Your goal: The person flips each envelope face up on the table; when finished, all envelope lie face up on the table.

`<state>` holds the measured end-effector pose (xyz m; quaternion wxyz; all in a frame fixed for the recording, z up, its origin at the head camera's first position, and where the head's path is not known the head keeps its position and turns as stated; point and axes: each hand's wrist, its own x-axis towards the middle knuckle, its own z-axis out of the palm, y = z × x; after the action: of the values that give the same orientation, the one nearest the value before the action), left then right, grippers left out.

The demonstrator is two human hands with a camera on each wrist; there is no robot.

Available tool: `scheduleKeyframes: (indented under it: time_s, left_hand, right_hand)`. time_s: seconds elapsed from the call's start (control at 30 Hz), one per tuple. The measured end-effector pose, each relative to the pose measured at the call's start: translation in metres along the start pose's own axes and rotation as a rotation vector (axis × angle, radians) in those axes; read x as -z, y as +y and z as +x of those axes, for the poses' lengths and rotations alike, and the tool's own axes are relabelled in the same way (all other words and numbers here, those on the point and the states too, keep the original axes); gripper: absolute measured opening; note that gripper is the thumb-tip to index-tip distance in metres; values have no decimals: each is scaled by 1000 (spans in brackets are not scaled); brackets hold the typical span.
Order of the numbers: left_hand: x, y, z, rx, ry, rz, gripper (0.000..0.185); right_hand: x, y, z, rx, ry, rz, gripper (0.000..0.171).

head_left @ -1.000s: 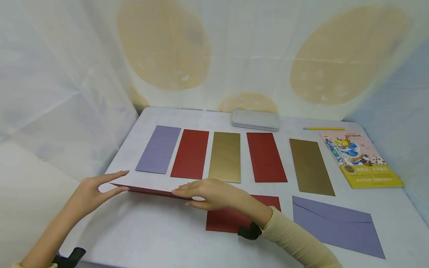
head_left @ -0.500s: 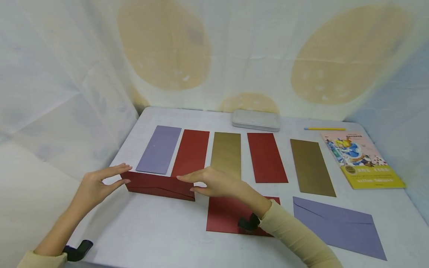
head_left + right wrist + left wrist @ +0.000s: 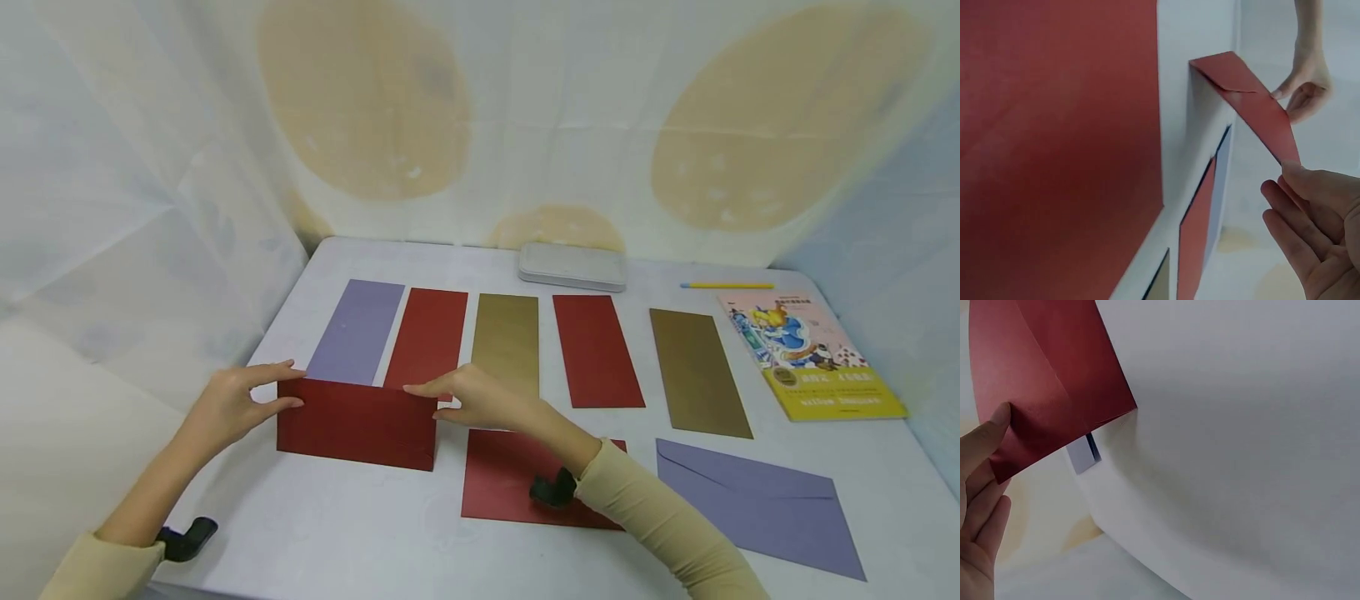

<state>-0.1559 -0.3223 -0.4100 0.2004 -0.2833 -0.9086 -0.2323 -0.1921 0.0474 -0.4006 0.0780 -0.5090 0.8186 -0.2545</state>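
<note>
A red envelope [image 3: 356, 425] is held tilted up between both hands over the front left of the table. My left hand [image 3: 240, 404] pinches its left end near the top corner, thumb on the near face and fingers behind, as the left wrist view shows. At the opposite top corner my right hand [image 3: 487, 400] pinches the envelope between thumb and fingers. In the right wrist view the envelope [image 3: 1254, 100] slants away from the right thumb, its flap line showing. Under the right forearm a second red envelope [image 3: 502, 475] lies flat on the table.
Behind the hands lie a purple envelope [image 3: 356, 329], a red one [image 3: 431, 333], a gold one [image 3: 508, 333], another red one [image 3: 597, 350] and a brown-gold one [image 3: 700, 371]. Right of them are a purple envelope [image 3: 750, 500], a book [image 3: 810, 354], a pencil [image 3: 726, 286]; a grey case [image 3: 572, 267] stands behind.
The held envelope was nearly edge-on, then swung so its broad red face shows toward the head camera. Both hands kept their pinch; the left hand rose slightly and moved right.
</note>
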Motion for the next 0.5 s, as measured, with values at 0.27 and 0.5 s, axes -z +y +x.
scheduleKeyframes:
  time_s: [0.27, 0.5]
  left_hand:
    - [-2, 0, -11, 21, -109, 6, 49]
    - [-8, -3, -20, 73, -202, -14, 45]
  right_hand:
    - [-11, -1, 0, 7, -71, -4, 51]
    - [-19, 0, 0, 11, -125, 6, 48]
